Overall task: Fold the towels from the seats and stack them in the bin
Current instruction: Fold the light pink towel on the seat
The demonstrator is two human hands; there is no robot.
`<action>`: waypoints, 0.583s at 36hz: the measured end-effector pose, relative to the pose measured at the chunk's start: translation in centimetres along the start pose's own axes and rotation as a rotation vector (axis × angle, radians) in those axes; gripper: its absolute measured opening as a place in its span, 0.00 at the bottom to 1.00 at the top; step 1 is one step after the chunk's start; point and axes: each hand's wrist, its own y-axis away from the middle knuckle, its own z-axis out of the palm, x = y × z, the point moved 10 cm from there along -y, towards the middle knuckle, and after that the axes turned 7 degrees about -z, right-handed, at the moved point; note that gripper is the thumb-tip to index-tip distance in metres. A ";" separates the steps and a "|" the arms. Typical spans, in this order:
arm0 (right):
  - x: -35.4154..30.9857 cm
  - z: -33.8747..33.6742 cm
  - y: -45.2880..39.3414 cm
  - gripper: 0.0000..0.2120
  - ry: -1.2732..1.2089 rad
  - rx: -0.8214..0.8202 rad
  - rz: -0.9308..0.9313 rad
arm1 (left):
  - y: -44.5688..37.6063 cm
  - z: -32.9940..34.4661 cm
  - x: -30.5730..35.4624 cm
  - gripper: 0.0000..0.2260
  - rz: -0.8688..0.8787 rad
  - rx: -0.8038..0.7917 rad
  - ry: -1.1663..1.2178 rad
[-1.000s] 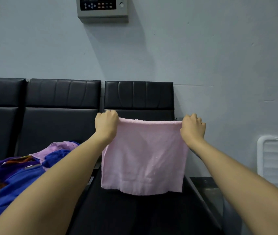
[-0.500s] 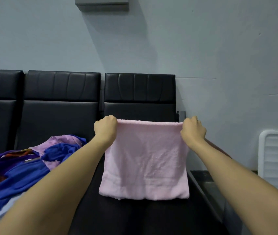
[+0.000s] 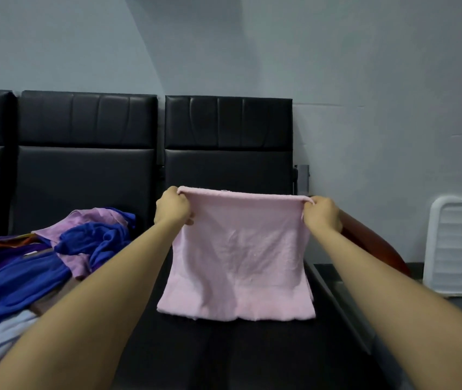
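A pink towel (image 3: 241,257) hangs doubled over between my hands above the rightmost black seat (image 3: 224,350), its lower edge touching the seat cushion. My left hand (image 3: 172,206) grips the towel's top left corner and my right hand (image 3: 322,213) grips the top right corner. A heap of blue, purple and lilac towels (image 3: 41,257) lies on the seats to the left. A red rim (image 3: 376,243), perhaps the bin, shows behind my right forearm; most of it is hidden.
Black seat backs (image 3: 227,142) line the grey wall. A white ribbed plastic lid (image 3: 460,246) leans against the wall at the right, on a dark surface beside the seat's edge.
Both hands have lowered the pink towel toward the seat, so its bottom edge now rests on the cushion. The view has tilted down and the wall panel has left the frame.
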 end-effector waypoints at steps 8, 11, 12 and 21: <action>1.1 2.7 -1.1 0.15 -0.361 0.064 0.064 | -1.9 2.8 -2.3 0.15 -0.110 -0.066 0.277; 0.2 2.7 -1.8 0.17 -0.471 0.102 0.071 | -2.6 3.2 -1.5 0.14 -0.083 -0.074 0.419; -0.2 2.6 -2.1 0.17 -0.500 0.118 0.062 | -2.7 3.3 -1.0 0.14 -0.064 -0.076 0.456; -2.1 1.1 -2.3 0.16 -0.714 0.219 0.008 | -2.3 2.4 0.9 0.15 0.086 -0.052 0.584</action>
